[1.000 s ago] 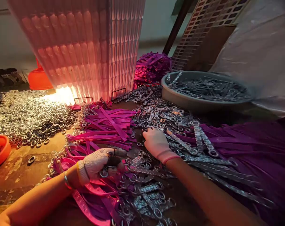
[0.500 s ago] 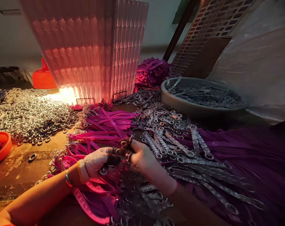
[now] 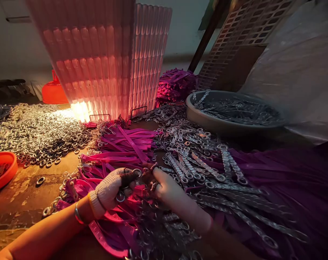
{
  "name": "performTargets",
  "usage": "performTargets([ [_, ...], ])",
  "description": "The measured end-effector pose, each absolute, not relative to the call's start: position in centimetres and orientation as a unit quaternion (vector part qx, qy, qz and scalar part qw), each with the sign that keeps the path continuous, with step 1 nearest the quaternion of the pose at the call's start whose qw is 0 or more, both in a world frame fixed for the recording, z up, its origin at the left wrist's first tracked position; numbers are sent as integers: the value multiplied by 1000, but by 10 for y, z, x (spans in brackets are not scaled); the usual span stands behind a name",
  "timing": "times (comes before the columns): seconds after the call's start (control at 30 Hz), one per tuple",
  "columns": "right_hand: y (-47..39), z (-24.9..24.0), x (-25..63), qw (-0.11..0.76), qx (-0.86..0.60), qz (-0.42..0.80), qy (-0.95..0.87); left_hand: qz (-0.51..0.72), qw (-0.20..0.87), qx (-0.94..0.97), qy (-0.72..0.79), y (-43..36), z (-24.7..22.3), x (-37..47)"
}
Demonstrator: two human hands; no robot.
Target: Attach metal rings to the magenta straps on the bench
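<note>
My left hand (image 3: 111, 189), in a white dotted glove with darkened fingertips, is closed with a metal ring (image 3: 137, 172) at its thumb and forefinger. A second ring (image 3: 120, 196) hangs by its lower fingers. Just to the right, my right hand (image 3: 169, 187) is closed in a pinch, its fingertips dark; what it holds is too dark to make out. A small gap shows between the hands. Under them lie magenta straps (image 3: 117, 224) with metal rings at their ends. Beside my right hand are silver chain-like strips (image 3: 177, 168) ending in rings.
A heap of loose rings (image 3: 44, 130) lies at the left, near an orange bowl (image 3: 4, 171). Ribbed translucent panels (image 3: 99, 65) stand behind, before a bright lamp glow. At the back right, a grey basin (image 3: 220, 122) holds metal strips. More purple straps (image 3: 288, 180) lie right.
My hands have drawn slightly apart. The ring at my left fingertips now shows clearly. The view has shifted a little.
</note>
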State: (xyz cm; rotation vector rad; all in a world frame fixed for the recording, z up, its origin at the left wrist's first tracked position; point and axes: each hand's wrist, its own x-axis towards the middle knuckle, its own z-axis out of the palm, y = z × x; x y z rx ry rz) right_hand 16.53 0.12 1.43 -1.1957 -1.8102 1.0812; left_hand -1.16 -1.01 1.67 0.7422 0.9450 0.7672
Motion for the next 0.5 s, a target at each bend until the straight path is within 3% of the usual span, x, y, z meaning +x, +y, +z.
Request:
performTargets([
  [0.23,-10,14,156,282,-509,329,-744,329,761,355,431,-6,6,-6],
  [0.37,-7,19,160,182,-556,271,-764,323,637,500,489,-5,15,-10],
  [0.5,-8,25,161,92,-547,269,-787,351,547,612,450,-1,22,-17],
])
